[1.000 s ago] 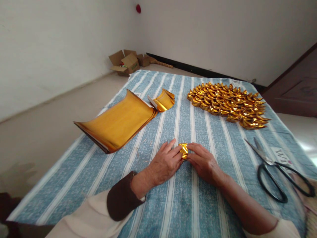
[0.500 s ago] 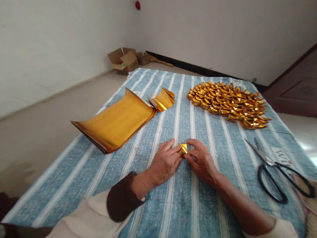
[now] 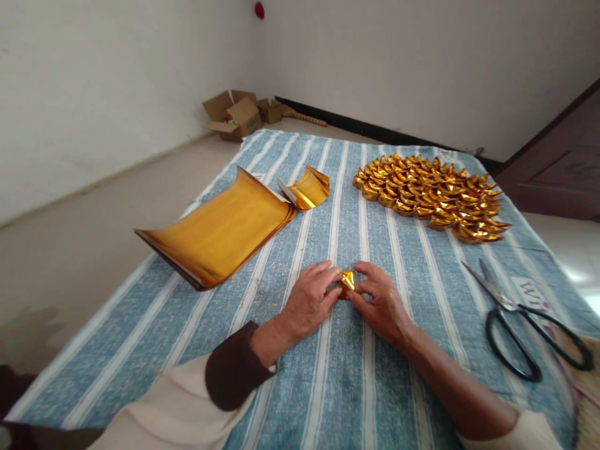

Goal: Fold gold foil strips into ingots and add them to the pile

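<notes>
A small folded piece of gold foil paper point(image 3: 347, 280) lies low over the striped cloth, between my two hands. My left hand point(image 3: 313, 296) pinches its left side with thumb and fingers. From the right, my right hand point(image 3: 379, 304) grips its other edge, the thumb at the near side and the index finger at the far side. Parts of the paper are hidden by the fingertips. Beyond my left hand lies a stack of large gold foil sheets point(image 3: 225, 228), with a smaller stack of curled gold foil pieces point(image 3: 309, 189) at its far right corner.
Many folded gold foil ingots point(image 3: 429, 195) stand in packed rows at the back right. Black-handled scissors point(image 3: 509, 306) lie partly spread at the right. A blue and white striped cloth point(image 3: 290, 375) covers the table. An open cardboard box point(image 3: 244, 117) sits on the floor behind.
My left fingers have shifted slightly on the foil piece, with the thumb now further apart from the index finger. My right hand stays nearly in place.
</notes>
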Available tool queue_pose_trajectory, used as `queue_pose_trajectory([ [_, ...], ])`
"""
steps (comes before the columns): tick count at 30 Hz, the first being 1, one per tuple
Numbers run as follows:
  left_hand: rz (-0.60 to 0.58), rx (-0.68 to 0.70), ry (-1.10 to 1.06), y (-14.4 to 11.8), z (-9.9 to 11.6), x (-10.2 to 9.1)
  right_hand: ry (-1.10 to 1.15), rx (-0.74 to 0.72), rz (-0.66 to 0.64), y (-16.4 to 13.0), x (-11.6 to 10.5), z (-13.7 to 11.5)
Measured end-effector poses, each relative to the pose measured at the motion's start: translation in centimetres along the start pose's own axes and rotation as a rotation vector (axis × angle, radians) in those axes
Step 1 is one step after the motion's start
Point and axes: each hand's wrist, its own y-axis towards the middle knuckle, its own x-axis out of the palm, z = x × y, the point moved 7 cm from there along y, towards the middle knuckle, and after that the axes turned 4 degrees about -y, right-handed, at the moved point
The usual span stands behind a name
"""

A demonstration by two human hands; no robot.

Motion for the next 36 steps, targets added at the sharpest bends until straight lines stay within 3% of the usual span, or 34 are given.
queue_pose_trajectory([
  [11, 0.025, -0.01, 0.009, -0.2, -0.8, 0.4, -0.121, 0.133, 0.03, 0.9, 1.2, -0.5],
  [17, 0.019, -0.037, -0.056, 0.3, -0.5, -0.3, -0.082, 0.111, 0.101, 0.4, 1.3, -0.3],
  [25, -0.116, -0.275, -0.075, 3.7, -1.9, 0.2, -0.101, 0.08, 0.104, 0.4, 1.5, -0.5],
  [30, -0.296, -0.248, 0.093, 5.3, -2.1, 0.9, -0.104, 0.029, 0.118, 0.4, 1.5, -0.6],
  [36, -0.389, -0.346, -0.215, 5.9, -2.6, 1.0, -0.091, 0.004, 0.095, 0.5, 1.5, -0.7],
])
